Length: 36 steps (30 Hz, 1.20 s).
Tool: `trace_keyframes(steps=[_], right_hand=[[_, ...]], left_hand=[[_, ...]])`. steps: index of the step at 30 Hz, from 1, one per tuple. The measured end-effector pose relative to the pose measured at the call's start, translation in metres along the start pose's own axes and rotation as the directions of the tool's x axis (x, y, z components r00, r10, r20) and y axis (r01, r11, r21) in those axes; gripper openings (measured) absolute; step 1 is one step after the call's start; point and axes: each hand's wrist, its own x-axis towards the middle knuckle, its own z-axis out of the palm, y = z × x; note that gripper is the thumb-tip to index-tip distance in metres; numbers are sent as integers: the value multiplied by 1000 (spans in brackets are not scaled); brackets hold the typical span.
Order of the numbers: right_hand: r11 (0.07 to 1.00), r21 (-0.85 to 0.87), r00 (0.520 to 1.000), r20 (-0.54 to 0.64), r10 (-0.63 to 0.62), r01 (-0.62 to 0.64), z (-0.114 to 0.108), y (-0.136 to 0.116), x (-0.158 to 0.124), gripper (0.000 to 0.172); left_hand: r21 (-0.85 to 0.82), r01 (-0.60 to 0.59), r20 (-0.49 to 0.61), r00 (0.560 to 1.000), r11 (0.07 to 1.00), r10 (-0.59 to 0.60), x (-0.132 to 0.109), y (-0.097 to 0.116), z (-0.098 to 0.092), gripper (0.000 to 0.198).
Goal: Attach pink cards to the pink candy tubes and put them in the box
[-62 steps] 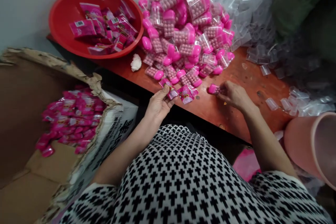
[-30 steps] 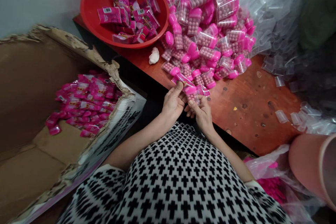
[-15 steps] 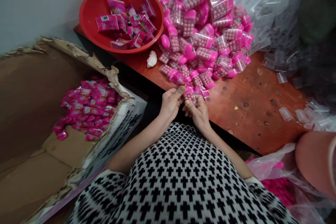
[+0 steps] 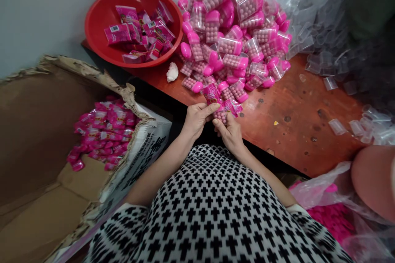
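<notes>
In front of my belly, at the table edge, both hands are closed round one small clear candy bottle [image 4: 220,116] filled with pink balls. A pink printed wrapper [image 4: 211,93] sticks up from its far end; how far it covers the bottle is hidden by my fingers. My left hand [image 4: 196,121] pinches from the left, thumb across the bottle and wrapper. From the right, my right hand [image 4: 231,134] grips the near end with its thumb on top. Another pink wrapper [image 4: 233,107] shows just beyond my right fingers; I cannot tell whether they touch it.
A heap of pink-capped candy bottles [image 4: 233,45] covers the table [image 4: 277,119]. At the left are a red basin [image 4: 92,37] with wrapped bottles and a torn cardboard box [image 4: 77,189] holding more. Clear empty tubes [image 4: 336,126] and a pink bucket [image 4: 375,181] are on the right.
The view has shifted slightly, so the table and heap sit a little further left. Both hands keep their grip on the bottle; the wrapper stands a bit more upright.
</notes>
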Motion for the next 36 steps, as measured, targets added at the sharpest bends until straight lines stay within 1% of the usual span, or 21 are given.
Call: trace_keyframes(steps=[1, 2, 5, 7, 8, 10, 12, 13, 14, 16, 18, 20, 22, 23, 25, 27, 29, 30, 32, 34, 36], right_hand=[[1000, -3, 1000, -10, 1, -1, 0, -1, 0, 34], [999, 34, 1000, 10, 17, -18, -1, -2, 1, 35], [960, 252, 984, 157, 84, -122, 0, -5, 2, 39], [927, 337, 973, 209, 96, -164, 1, -5, 1, 41], [925, 344, 975, 201, 94, -160, 2, -5, 1, 41], [954, 280, 989, 124, 77, -109, 2, -3, -1, 39], [987, 154, 999, 20, 44, -46, 2, -1, -3, 37], [993, 111, 1000, -7, 30, -29, 2, -1, -3, 35], [994, 102, 1000, -7, 26, -25, 2, 0, -3, 35], [985, 166, 998, 60, 35, -44, 3, 1, -3, 34], [972, 227, 992, 119, 36, -63, 4, 0, -2, 34], [980, 195, 995, 97, 29, -48, 4, -2, -2, 33], [991, 130, 999, 48, 14, -20, 5, -4, -3, 33], [992, 129, 999, 45, 10, -16, 5, -5, -3, 34], [974, 222, 994, 103, 28, -51, 6, -5, -5, 37], [919, 372, 978, 201, 58, -131, 8, -4, -6, 42], [868, 456, 963, 257, 84, -197, 10, -2, -8, 45], [864, 460, 962, 255, 93, -205, 10, -1, -8, 45], [897, 407, 976, 194, 97, -170, 10, 0, -8, 42], [942, 314, 990, 112, 85, -116, 10, -1, -7, 40], [958, 269, 993, 82, 83, -102, 10, -2, -6, 40]], left_hand=[[-1, -9, -9, 1000, 1000, 8, -1, -1, 1, 46], [-5, -7, -4, 1000, 1000, 7, -2, -2, 2, 45], [-30, 27, 45, 999, 999, -25, -5, -1, 3, 43], [-43, 45, 76, 996, 998, -41, -6, -1, 3, 43], [-41, 51, 87, 995, 998, -47, -6, -1, 3, 43], [-16, 55, 91, 994, 998, -54, -8, -2, 2, 42], [8, 45, 50, 998, 999, -45, -9, -4, 2, 43], [7, 37, 23, 999, 999, -37, -10, -6, 2, 44], [-4, 29, -1, 1000, 1000, -29, -11, -7, 2, 45], [-41, 20, -29, 999, 999, -21, -11, -10, 4, 48], [-69, 24, -30, 999, 997, -26, -12, -11, 5, 52], [-81, 38, -10, 999, 996, -39, -11, -9, 5, 51], [-75, 70, 47, 997, 995, -67, -11, -7, 4, 48], [-67, 87, 83, 993, 994, -82, -10, -5, 2, 46], [-41, 119, 155, 982, 992, -111, -10, -1, -2, 45], [-9, 138, 214, 968, 990, -132, -9, 2, -6, 44], [29, 140, 246, 959, 990, -143, -9, 3, -9, 43], [53, 139, 249, 957, 989, -148, -9, 3, -9, 43], [97, 132, 226, 962, 986, -151, -11, 2, -9, 44], [113, 113, 166, 977, 987, -131, -13, -1, -7, 44], [99, 83, 101, 991, 992, -93, -15, -4, -4, 44]])
